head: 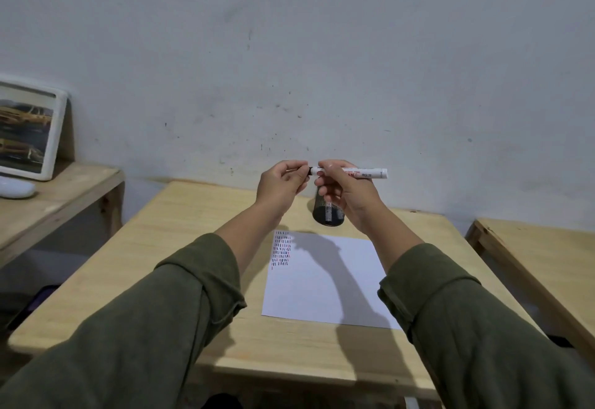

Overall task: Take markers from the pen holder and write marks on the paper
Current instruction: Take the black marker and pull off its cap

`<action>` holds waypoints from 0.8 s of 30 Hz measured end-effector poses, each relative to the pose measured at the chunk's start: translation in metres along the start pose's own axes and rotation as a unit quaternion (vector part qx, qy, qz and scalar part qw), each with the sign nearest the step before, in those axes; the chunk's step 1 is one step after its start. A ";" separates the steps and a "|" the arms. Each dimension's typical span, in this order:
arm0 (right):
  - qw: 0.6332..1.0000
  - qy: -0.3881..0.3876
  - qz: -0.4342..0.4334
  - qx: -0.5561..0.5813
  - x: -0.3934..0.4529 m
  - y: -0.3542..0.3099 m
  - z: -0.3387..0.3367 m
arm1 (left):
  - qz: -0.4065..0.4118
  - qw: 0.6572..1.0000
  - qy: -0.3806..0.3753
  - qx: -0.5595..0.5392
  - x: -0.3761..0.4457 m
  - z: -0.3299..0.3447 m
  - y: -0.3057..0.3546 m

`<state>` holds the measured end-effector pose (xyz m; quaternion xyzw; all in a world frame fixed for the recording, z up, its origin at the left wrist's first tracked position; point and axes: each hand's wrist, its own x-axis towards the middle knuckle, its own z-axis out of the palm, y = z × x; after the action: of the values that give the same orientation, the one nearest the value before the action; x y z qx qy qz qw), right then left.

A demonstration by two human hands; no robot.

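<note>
I hold a white marker [367, 173] level in the air above the table, its barrel in my right hand [344, 194]. My left hand [281, 184] pinches the dark cap end [309, 171] of the marker; whether the cap is on or off I cannot tell. Below and behind my right hand stands the black mesh pen holder [326, 213], partly hidden by that hand. A white sheet of paper [325, 283] lies on the wooden table [161, 263], with rows of short red and dark strokes [281, 250] in its top left corner.
A lower wooden shelf [48, 202] at the left carries a white-framed picture [27, 131] and a white rounded object [16, 189]. Another wooden table [541, 267] stands at the right, across a gap. The grey wall rises just behind the pen holder.
</note>
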<state>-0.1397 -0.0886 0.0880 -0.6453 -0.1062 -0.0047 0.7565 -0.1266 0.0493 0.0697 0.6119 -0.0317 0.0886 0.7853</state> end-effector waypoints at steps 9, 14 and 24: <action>1.000 -0.020 0.003 0.014 0.005 0.009 -0.001 | -0.004 0.998 -0.050 0.045 -0.002 -0.008 -0.006; 0.999 -0.037 0.000 -0.008 0.005 0.012 -0.002 | -0.027 0.996 -0.043 0.073 0.003 -0.011 -0.014; 0.997 -0.067 0.000 -0.024 0.005 0.015 -0.003 | -0.095 0.986 0.096 0.094 0.012 -0.018 -0.024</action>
<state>-0.1317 -0.0884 0.0735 -0.6622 -0.1562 0.0360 0.7320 -0.1114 0.0622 0.0443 0.6721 0.1113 0.0745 0.7283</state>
